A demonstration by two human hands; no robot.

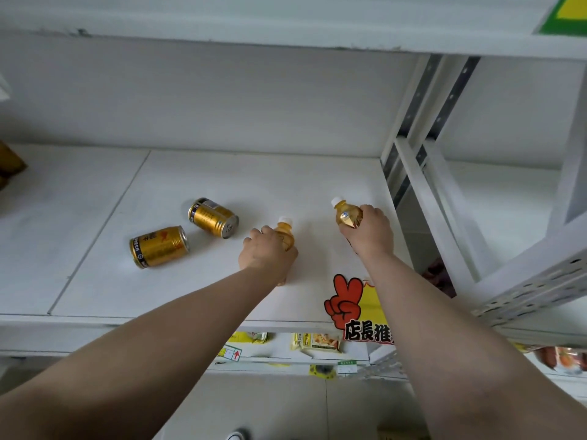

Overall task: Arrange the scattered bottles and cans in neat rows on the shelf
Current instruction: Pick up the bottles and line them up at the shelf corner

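Bottles fill both my hands on the white shelf [222, 179]. My left hand [266, 249] has its fingers curled round a white-capped amber bottle [285, 236] near the middle of the shelf, its cap pointing toward the back edge. My right hand [370, 231] is wrapped round a second amber bottle [347, 214] close to the right edge, cap tipped toward the back left; I cannot tell whether its base touches the shelf. Left of my left hand, two gold cans lie on their sides, near each other but apart: the rear can [213, 217] further back, the front can [158, 246] nearer the front edge. A red hand sign [346, 303] sits at the front edge beside my right forearm.
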